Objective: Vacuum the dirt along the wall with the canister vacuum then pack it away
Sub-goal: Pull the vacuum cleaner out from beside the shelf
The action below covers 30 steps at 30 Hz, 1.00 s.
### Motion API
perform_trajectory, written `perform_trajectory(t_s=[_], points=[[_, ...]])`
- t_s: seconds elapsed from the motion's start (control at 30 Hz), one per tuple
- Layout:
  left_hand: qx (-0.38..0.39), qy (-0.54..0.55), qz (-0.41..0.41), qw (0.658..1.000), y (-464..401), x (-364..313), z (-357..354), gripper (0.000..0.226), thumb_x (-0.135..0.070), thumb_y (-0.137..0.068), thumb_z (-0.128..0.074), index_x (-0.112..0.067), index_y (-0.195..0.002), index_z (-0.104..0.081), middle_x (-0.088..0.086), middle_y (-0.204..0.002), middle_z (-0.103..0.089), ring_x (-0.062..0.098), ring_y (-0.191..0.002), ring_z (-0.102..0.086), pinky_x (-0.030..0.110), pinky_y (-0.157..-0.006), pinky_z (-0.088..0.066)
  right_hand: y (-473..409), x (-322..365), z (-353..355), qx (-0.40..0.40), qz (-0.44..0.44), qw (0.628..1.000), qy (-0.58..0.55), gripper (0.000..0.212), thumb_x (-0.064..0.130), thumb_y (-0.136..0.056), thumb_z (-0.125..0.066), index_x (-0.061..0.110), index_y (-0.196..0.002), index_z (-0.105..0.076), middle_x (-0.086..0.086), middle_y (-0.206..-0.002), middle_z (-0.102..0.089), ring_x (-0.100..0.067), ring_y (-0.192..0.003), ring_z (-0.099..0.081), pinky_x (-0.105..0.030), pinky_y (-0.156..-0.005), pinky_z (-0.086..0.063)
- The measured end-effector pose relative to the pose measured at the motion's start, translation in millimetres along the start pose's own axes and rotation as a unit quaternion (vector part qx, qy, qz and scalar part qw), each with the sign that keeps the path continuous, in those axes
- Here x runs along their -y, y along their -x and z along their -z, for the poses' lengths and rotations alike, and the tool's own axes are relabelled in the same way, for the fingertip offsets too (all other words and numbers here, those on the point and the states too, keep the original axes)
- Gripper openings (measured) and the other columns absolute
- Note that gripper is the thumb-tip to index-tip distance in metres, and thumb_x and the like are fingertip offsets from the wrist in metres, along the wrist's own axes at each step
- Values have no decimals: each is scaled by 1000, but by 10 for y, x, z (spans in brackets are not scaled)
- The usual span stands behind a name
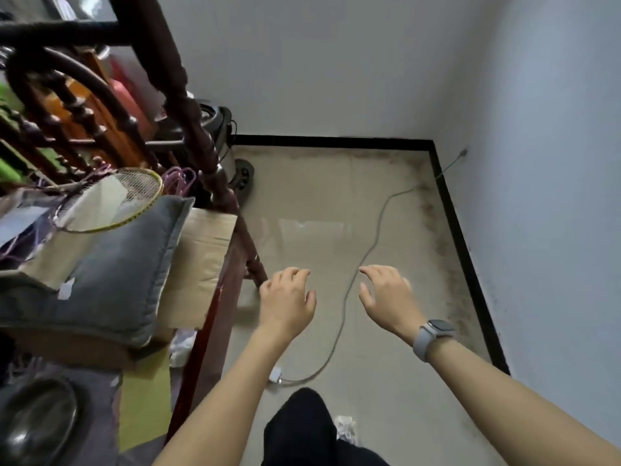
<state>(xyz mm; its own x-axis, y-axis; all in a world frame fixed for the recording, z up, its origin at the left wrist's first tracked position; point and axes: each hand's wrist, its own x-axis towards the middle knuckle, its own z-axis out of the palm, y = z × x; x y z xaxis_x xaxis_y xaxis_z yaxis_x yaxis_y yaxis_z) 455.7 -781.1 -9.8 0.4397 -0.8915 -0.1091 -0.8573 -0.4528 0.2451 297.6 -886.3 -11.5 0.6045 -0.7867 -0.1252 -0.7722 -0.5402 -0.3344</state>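
1. Canister vacuum (221,142) first: it sits on the floor in the far corner, tucked behind the turned wooden post (198,129) of the furniture on my left, with one wheel (243,174) showing just past that post. I judge it is parked there out of the way, so I have to reach in to pull it out.
2. My left hand (287,302) hangs over the floor near the foot of that post, fingers loosely curled and holding nothing.
3. My right hand (386,297), the one with the grey watch (433,334) on its wrist, is out beside it, fingers relaxed and slightly spread, also holding nothing. Both hands are well apart from the vacuum.
4. Dirt (447,250) lies as a dark smudged band on the beige floor along the black skirting (463,264) of the right wall, and fainter along the far wall. That is the strip I must clean, and it looks untouched.
5. A grey cable (366,253) snakes across the floor between my hands, from the right wall to a white plug block (276,376) near my knee. Whether it belongs to the vacuum I cannot tell.
6. My judgement: the job is at its start; fetching the vacuum comes next, and the loose cable could snag its wheels.
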Motion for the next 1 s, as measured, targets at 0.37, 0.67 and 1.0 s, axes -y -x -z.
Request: perform_trajectory(t_s=[0.37, 0.67, 1.0], points=[[22, 7, 9, 1000, -2823, 381, 268, 45, -34, -96, -39, -21, -139, -37, -3, -141, -39, 20, -128, -37, 32, -102, -27, -2727, 68, 200, 8, -3, 1000, -1, 39, 29, -98, -39, 21, -136, -45, 5, -140, -45, -15, -133, -33, -30, -105, -26], [-6, 27, 32, 999, -4901, 627, 788, 42, -32, -96, -40, -21, -137, -41, -2, -139, -42, 19, -128, -37, 32, -101, -28, -4623, 193, 613, -2, -18, 1000, -17, 41, 29, -99, -38, 22, -139, -41, 7, -142, -42, -14, -134, -31, -29, -106, -24], [-10, 29, 131, 991, -6786, 1176, 791, 44, -34, -96, -39, -22, -139, -39, -3, -142, -39, 17, -131, -34, 35, -105, -27, -7066, 162, 695, 50, 68, 996, 22, 46, 33, -100, -33, 24, -145, -32, 7, -149, -34, -13, -138, -24, -29, -111, -19]])
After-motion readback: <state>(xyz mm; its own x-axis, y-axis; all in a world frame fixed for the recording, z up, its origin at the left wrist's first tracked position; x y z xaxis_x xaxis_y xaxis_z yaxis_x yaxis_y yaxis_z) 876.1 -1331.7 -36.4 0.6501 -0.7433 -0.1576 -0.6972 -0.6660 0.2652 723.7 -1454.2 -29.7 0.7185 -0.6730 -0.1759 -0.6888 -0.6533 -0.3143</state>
